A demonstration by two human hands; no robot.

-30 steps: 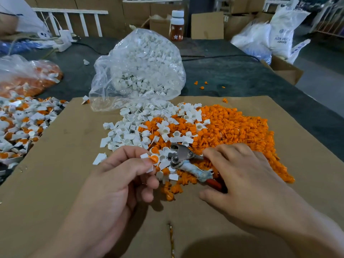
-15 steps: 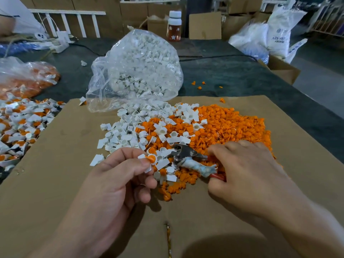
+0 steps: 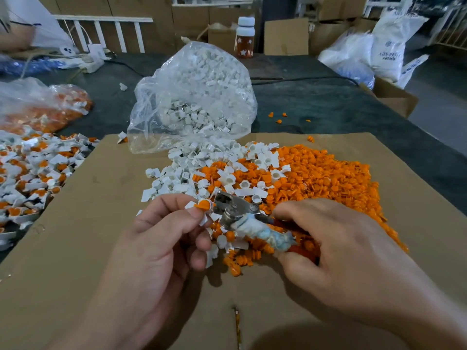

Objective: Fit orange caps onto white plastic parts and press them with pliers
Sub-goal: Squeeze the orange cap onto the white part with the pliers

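My left hand (image 3: 156, 248) pinches a white part (image 3: 190, 205) with an orange cap (image 3: 203, 205) on top, thumb and first finger tight on it, right at the nose of the pliers (image 3: 237, 208). My right hand (image 3: 336, 243) is curled round the handles at the back of the pliers. If the cap sits crooked when the pliers bite, it could pop off into the pile of orange caps (image 3: 316, 178) behind the pliers, or I could nip my fingertip, which I think is very close to the nose, though that is hard to see.
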